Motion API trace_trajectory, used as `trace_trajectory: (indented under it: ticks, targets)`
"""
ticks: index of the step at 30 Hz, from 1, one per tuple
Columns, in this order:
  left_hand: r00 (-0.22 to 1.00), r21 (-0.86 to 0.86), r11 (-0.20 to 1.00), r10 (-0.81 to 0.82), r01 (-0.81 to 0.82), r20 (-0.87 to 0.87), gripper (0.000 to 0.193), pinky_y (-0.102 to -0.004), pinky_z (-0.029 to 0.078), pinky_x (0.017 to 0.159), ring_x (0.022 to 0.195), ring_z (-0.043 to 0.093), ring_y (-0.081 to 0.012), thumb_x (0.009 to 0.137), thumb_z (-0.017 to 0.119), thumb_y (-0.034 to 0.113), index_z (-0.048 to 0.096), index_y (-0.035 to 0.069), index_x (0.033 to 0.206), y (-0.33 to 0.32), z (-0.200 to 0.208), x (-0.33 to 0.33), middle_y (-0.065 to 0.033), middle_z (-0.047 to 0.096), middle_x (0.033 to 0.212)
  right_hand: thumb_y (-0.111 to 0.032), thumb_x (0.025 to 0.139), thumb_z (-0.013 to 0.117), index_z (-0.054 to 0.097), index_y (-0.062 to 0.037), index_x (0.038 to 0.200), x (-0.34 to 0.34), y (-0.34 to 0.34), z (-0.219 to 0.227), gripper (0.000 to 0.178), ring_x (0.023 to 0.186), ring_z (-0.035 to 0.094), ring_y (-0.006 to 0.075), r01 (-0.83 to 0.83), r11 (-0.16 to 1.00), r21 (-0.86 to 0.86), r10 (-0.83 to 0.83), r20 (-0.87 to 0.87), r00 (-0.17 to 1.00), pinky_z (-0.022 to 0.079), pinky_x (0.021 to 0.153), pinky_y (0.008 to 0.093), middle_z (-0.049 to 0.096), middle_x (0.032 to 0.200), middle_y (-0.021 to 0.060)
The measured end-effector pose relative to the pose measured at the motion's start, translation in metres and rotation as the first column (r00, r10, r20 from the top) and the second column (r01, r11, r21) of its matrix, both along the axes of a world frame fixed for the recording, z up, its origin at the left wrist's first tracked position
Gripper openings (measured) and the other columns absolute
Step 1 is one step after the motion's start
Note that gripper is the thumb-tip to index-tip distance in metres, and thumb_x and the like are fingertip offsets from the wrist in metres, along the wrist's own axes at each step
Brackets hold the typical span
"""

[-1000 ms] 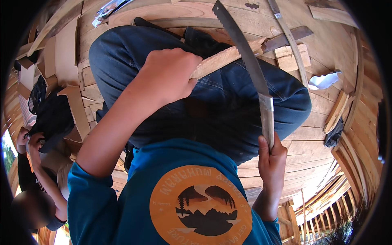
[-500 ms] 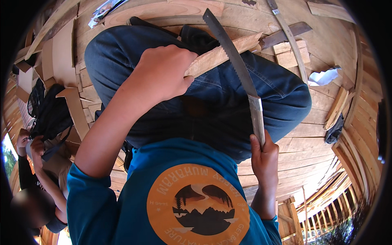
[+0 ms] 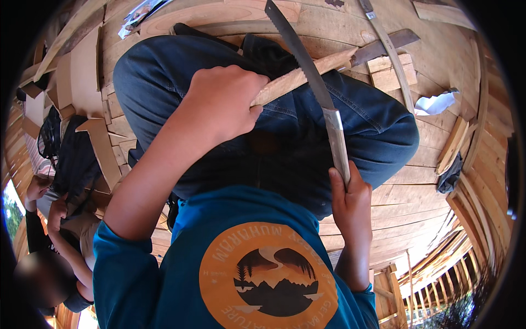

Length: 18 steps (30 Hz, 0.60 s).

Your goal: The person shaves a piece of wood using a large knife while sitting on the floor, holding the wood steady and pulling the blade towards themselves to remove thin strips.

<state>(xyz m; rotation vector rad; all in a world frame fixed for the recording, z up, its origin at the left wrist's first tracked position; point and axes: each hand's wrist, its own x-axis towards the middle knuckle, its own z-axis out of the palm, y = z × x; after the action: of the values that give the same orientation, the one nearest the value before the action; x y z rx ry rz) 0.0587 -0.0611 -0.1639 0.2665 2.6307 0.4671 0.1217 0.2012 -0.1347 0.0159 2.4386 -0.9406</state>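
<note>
My left hand [image 3: 227,104] is closed round the near end of a rough wooden stick [image 3: 285,88], pressing it above my crossed legs in dark trousers. The stick slants up to the right. In my right hand [image 3: 350,194] is the pale handle of a hand saw [image 3: 312,71], whose long dark toothed blade crosses over the stick and points away from me. The teeth face left. Whether the blade has cut into the wood cannot be seen.
Beyond the stick's far end lie a machete-like blade [image 3: 383,48] and a long thin wooden strip [image 3: 392,57]. Wood blocks [image 3: 392,71] and crumpled white paper [image 3: 435,102] rest on the plank floor to the right. At left are cardboard pieces [image 3: 101,148] and another person's hands [image 3: 57,211] at a black bag [image 3: 76,159].
The saw has slid away from me and slightly left across the stick, my right hand moving with it. My left hand and the stick have shifted slightly right.
</note>
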Motion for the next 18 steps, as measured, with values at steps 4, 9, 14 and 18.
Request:
trace_trajectory:
  ticks: [4,9,14,18]
  targets:
    - [1.0,0.02,1.0,0.025,-0.024,-0.015,0.027,-0.0417,0.056,0.071,0.075,0.07,-0.0313,0.078,0.076,0.014,0.072,0.011,0.105,0.003,0.002,0.007,-0.0128,0.07,0.074,-0.018,0.1,0.06,0.055,-0.0027,0.09,0.01,0.005,0.013,0.019,0.051,0.06,0.0394,-0.002,0.999,0.042,0.0,0.044,0.999,0.04,0.044,0.0416,0.053,0.057,0.0191]
    - [0.998,0.004,1.0,0.007,-0.007,-0.066,0.03,-0.0418,0.056,0.071,0.073,0.07,-0.0307,0.078,0.076,0.013,0.072,0.011,0.107,0.008,0.001,0.011,-0.012,0.07,0.074,-0.017,0.1,0.06,0.055,-0.0017,0.09,0.008,0.01,0.015,0.02,0.052,0.059,0.0404,-0.017,0.999,0.032,0.015,0.044,0.999,0.039,0.045,0.0412,0.052,0.056,0.0196]
    - [0.993,-0.025,0.999,-0.026,0.023,-0.111,0.033,-0.0422,0.056,0.071,0.075,0.07,-0.0312,0.077,0.076,0.013,0.072,0.01,0.11,0.009,-0.003,0.009,-0.0142,0.071,0.078,-0.016,0.099,0.061,0.054,-0.0005,0.091,-0.005,0.006,0.0,0.019,0.055,0.059,0.0432,-0.023,1.0,0.003,0.023,-0.002,1.0,0.04,0.046,0.0413,0.052,0.058,0.0213]
    - [0.987,0.056,0.998,0.041,-0.033,-0.155,0.034,-0.043,0.056,0.072,0.076,0.069,-0.0327,0.077,0.076,0.013,0.071,0.008,0.11,-0.002,-0.009,0.009,-0.0158,0.069,0.077,-0.014,0.099,0.061,0.054,-0.0001,0.091,-0.006,0.003,0.01,0.018,0.056,0.059,0.0439,-0.022,1.0,0.001,0.022,0.043,0.999,0.04,0.046,0.0414,0.052,0.058,0.0218]
